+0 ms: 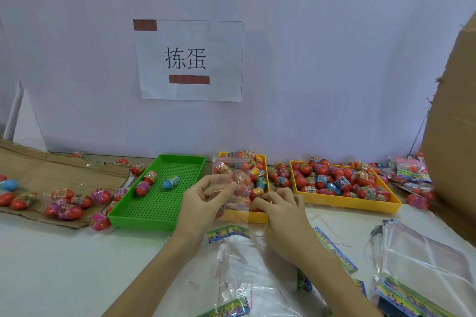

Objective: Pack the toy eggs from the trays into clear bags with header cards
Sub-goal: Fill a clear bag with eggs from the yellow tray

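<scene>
Eggs (pixel 334 180) fill yellow trays (pixel 347 202) beside green tray (pixel 154 211).

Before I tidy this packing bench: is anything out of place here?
Yes. Many toy eggs lie loose on the flattened cardboard left of the green tray, and a few sit between the two yellow trays, outside any tray. The green tray holds only three.

Left hand (pixel 206 194) pinches the clear bag (pixel 233 188) upright over the middle yellow tray (pixel 247 216), while the right hand (pixel 279 204) reaches into that tray's eggs (pixel 257 177). Green tray (pixel 159 213) to the left holds three eggs. Right yellow tray (pixel 347 202) is heaped full. Header cards (pixel 228 233) and empty bags (pixel 425 260) lie on the table (pixel 64 265).
</scene>
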